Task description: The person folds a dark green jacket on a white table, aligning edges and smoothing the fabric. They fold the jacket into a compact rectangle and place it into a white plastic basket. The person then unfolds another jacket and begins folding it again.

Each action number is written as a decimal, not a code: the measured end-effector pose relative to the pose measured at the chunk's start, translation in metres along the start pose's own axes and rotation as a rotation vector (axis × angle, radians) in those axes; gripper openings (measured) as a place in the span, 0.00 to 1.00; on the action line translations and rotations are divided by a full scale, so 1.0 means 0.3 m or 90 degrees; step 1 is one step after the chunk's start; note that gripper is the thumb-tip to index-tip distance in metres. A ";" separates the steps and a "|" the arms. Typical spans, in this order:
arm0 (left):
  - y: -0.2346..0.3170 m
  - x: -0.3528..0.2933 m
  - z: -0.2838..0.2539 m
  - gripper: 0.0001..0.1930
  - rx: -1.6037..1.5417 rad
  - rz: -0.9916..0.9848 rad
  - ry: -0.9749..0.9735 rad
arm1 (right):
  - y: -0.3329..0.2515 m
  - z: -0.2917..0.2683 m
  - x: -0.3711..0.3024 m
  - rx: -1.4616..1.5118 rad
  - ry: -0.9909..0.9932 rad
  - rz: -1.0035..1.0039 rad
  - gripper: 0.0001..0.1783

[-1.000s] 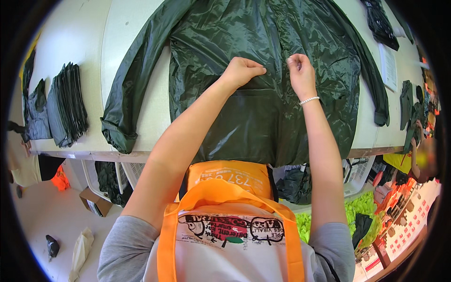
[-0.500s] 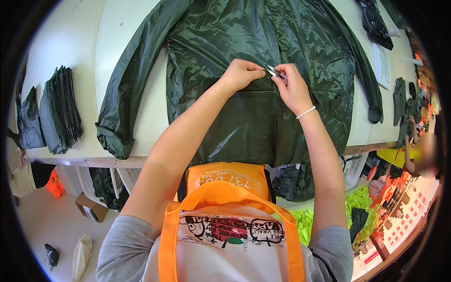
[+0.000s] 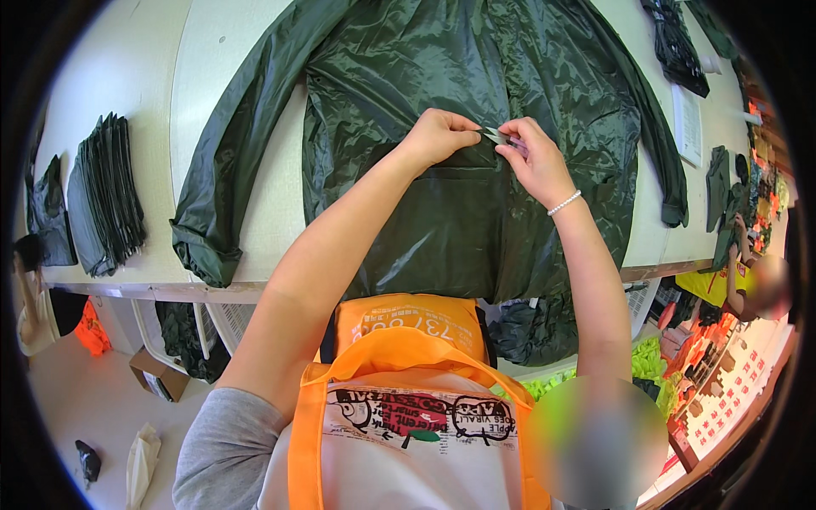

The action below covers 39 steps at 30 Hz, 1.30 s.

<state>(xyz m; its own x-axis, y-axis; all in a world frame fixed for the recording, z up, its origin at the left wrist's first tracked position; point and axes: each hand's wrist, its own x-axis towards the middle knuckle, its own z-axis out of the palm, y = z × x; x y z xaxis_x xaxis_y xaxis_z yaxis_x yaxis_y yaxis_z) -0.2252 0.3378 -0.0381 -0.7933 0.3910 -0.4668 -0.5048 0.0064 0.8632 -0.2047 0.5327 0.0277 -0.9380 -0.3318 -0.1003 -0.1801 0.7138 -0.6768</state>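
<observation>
A shiny dark green jacket (image 3: 408, 76) lies spread out on the white table (image 3: 255, 153), its sleeves stretched to both sides. Over its front, above the lower pocket area, my left hand (image 3: 438, 138) is closed in a pinch on a small bit of the jacket; whether a loose thread is in it is too small to tell. Close beside it, my right hand (image 3: 535, 157) grips a pair of small thread snips (image 3: 493, 134). The blades point left, right at my left fingertips. A white bead bracelet circles my right wrist.
Stacks of folded dark green garments (image 3: 106, 195) stand at the left of the table. Further dark garments (image 3: 676, 42) and a white sheet (image 3: 687, 123) lie at the right. Below the table edge are white baskets (image 3: 161, 327) and bright yellow-green cloth (image 3: 646, 361). People work at both sides.
My right hand has shifted slightly right and down, its forearm swinging outward. The snips' blades have come up to my left fingertips. My left hand has hardly moved.
</observation>
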 end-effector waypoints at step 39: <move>-0.020 0.020 -0.036 0.10 -0.050 -0.014 -0.018 | -0.049 0.058 0.039 -0.039 0.055 -0.063 0.13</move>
<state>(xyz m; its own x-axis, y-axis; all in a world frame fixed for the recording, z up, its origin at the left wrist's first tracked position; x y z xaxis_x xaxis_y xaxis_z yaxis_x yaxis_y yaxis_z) -0.2307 0.3301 -0.0481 -0.7722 0.4173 -0.4791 -0.5480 -0.0560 0.8346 -0.2080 0.5077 0.0238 -0.9366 -0.3492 0.0294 -0.2875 0.7177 -0.6343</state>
